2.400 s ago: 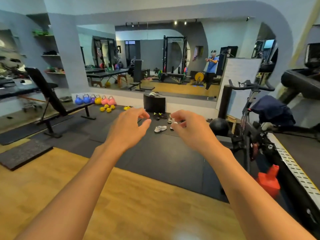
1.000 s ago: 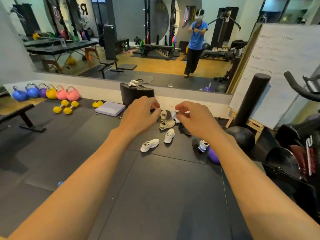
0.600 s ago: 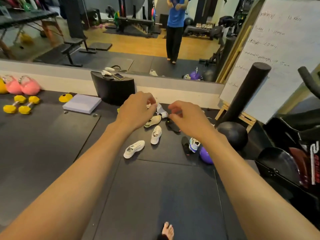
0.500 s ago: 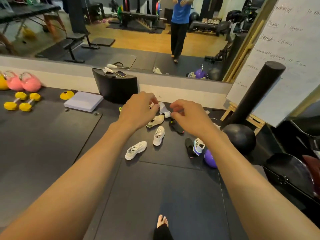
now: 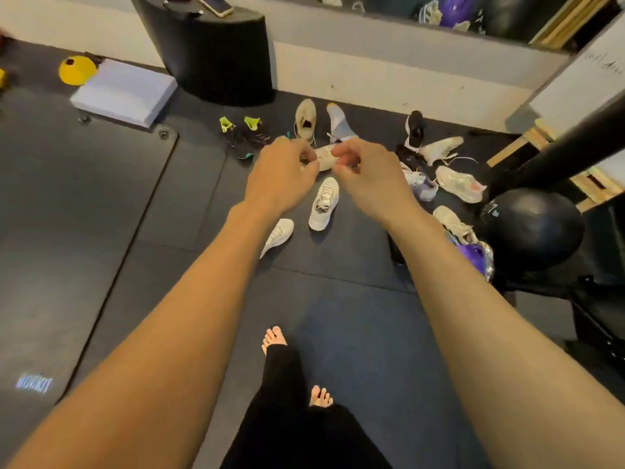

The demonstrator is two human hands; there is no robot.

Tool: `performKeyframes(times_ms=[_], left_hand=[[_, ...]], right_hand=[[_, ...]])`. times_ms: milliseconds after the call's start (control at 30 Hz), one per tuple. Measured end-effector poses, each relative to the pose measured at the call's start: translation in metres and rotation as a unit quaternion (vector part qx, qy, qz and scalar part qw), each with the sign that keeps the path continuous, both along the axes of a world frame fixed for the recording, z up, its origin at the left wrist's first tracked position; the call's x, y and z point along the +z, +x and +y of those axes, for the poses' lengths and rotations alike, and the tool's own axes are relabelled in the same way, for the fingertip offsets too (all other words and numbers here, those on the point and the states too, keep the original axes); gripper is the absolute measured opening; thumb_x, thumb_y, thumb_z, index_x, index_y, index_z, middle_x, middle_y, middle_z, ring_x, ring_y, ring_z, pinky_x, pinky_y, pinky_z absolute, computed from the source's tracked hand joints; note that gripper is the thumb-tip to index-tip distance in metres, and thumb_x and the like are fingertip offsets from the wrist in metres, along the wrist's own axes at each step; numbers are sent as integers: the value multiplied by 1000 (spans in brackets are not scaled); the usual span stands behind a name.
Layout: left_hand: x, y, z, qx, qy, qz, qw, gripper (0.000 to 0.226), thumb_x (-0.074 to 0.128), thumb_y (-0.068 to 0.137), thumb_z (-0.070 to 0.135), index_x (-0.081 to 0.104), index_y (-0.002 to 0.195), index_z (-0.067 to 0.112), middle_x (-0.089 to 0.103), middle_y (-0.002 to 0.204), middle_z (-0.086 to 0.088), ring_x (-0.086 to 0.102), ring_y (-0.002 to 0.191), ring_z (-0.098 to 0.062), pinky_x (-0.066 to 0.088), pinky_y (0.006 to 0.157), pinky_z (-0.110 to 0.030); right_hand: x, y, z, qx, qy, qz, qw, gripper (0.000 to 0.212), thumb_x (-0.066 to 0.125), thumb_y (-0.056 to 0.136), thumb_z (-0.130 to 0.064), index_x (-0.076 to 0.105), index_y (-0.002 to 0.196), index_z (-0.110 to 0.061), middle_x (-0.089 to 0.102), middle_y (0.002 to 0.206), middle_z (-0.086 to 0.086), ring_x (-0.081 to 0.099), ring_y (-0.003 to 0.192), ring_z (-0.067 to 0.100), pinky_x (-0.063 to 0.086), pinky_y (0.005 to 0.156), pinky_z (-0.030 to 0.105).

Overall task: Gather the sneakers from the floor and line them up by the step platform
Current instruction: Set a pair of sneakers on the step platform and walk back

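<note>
Nearest, bare feet (image 5: 274, 338) on the dark mat (image 5: 101, 231). Farther out, left hand (image 5: 282, 174) and right hand (image 5: 367, 170) side by side, fingers curled in, gripping nothing. Beyond, sneakers (image 5: 324, 203) scattered on the mat, short of the black step platform (image 5: 216, 55) at the wall (image 5: 389, 79).

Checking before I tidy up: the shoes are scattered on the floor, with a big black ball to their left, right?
Not quite: the head view shows the black ball on the right of the shoes, not the left. The shoes are indeed scattered on the floor.
</note>
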State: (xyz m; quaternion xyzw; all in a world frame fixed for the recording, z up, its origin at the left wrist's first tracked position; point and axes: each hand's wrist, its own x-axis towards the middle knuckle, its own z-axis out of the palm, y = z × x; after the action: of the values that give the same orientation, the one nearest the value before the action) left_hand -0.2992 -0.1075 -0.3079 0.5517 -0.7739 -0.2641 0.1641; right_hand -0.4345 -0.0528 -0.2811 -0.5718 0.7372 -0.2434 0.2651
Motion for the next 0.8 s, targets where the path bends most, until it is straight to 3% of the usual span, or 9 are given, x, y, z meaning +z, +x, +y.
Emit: performKeyframes(times_ms=[133,333,533,667,800], left_hand=[[-120,-23,-49,41,61,61,995,18,56,89,23,68,101,17,66,105,-3,54,93,-13,32,73,-17],[-326,-56,-92,72,128,71,987,22,55,89,21,66,108,18,62,113,-4,57,101,-17,39,83,-22],[-503,-81,-138,81,114,47,989,22,55,90,20,65,109,17,62,111,-4,58,94,-17,39,76,-23],[-577,-103,-165,67,106,22,992,25,46,90,14,64,108,16,61,113,-10,56,103,-28,45,83,-38],[-630,-105,-186,57,90,-22,994,23,47,90,14,63,106,17,61,115,-11,56,103,-31,43,76,-38]], right_hand=[[-124,-15,-53,-26,36,-4,999,28,55,89,-18,63,116,-19,68,108,1,61,102,21,47,91,40],[-339,-37,-100,-42,114,-15,993,33,53,91,-21,58,124,-23,63,121,3,60,105,24,48,91,37],[-517,-49,-157,-17,125,21,992,36,51,92,-20,54,128,-19,60,127,8,56,111,28,48,91,43],[-596,-48,-192,-20,135,110,984,31,45,97,-20,52,126,-13,54,125,16,48,115,36,45,90,46],[-653,-49,-220,17,148,167,975,34,43,98,-23,45,129,-10,48,134,15,41,123,36,40,92,47]])
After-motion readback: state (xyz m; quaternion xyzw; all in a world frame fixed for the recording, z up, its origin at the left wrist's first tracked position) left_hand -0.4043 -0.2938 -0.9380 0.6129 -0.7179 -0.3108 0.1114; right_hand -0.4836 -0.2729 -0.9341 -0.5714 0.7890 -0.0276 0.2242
